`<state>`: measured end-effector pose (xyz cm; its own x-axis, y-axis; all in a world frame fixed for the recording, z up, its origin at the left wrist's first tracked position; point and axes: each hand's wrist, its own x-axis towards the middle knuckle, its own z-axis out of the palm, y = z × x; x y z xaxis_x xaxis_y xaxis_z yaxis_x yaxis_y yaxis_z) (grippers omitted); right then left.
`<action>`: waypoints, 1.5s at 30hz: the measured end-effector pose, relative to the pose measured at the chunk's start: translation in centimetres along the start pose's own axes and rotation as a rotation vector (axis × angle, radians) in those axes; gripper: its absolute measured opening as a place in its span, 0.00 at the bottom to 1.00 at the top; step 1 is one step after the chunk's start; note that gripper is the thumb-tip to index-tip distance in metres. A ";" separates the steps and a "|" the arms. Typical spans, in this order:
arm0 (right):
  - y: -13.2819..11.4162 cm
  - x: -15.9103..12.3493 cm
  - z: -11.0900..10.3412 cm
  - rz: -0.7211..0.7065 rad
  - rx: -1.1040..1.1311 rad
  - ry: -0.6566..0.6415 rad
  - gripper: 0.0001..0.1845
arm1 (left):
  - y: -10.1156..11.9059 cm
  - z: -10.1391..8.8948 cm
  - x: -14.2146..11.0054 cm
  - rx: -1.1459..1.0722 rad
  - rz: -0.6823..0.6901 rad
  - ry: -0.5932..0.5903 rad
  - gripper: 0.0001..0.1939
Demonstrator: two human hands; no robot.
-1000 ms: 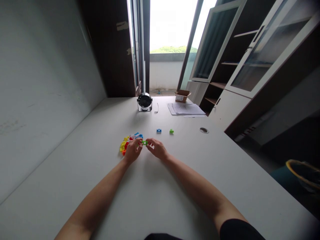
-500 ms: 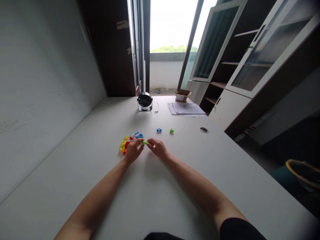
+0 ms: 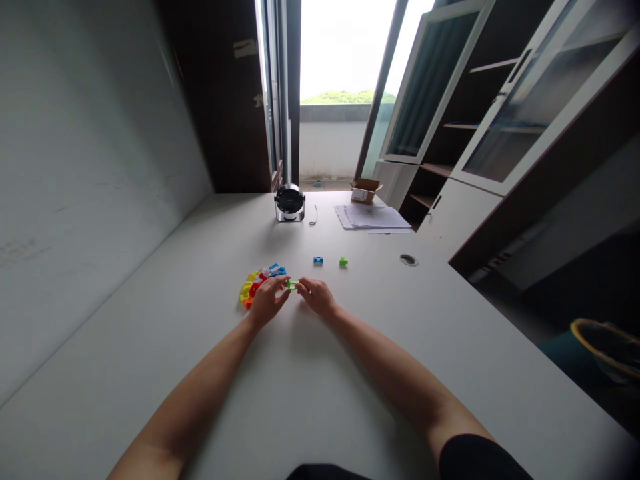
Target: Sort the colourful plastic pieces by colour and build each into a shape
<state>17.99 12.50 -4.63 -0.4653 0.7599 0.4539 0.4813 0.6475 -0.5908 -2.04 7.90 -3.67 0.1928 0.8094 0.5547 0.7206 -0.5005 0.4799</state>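
Observation:
Both my hands meet over the white table point(image 3: 320, 393), pinching one small green plastic piece point(image 3: 291, 285) between them. My left hand point(image 3: 267, 300) grips its left end with thumb and fingers closed. My right hand point(image 3: 316, 297) grips its right end the same way. Just behind my left hand lies a heap of several small pieces point(image 3: 257, 282) in yellow, red, blue and white. Farther back on the table sit a lone blue piece point(image 3: 318, 261) and a lone green piece point(image 3: 343, 262), apart from each other.
A small round black fan point(image 3: 289, 203) stands at the table's far end, with a thin cord point(image 3: 313, 216), a stack of papers point(image 3: 373, 218) and a small cardboard box point(image 3: 365, 191) beside it. A cable hole point(image 3: 409, 260) sits right. Cabinets line the right side.
The green piece has turned a little between my fingertips. My hands stay in almost the same spot; the other pieces have not moved.

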 end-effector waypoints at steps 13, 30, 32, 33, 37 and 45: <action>-0.5 -0.3 -0.3 0.005 0.036 0.072 0.13 | 0.0 0.1 0.0 0.016 -0.044 0.021 0.14; -0.6 -0.3 0.0 -0.106 0.051 0.077 0.14 | 0.2 -0.3 0.0 0.035 -0.036 -0.021 0.16; -0.6 -0.2 -0.1 -0.103 0.046 0.076 0.11 | 0.3 -0.2 0.0 0.035 -0.030 -0.019 0.16; -0.6 -0.2 -0.1 -0.101 0.042 0.075 0.10 | 0.3 -0.2 0.0 0.035 -0.028 -0.017 0.16; -0.6 -0.2 -0.2 -0.103 0.028 0.066 0.06 | 0.4 -0.3 0.0 0.030 -0.031 -0.023 0.15; -0.4 -0.1 -0.1 -0.085 0.003 0.093 0.04 | 0.5 -0.3 0.0 0.021 -0.044 0.016 0.09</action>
<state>17.91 12.12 -4.38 -0.4335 0.7041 0.5624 0.4403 0.7100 -0.5495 -1.90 7.57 -3.19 0.1499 0.8254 0.5443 0.7423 -0.4576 0.4895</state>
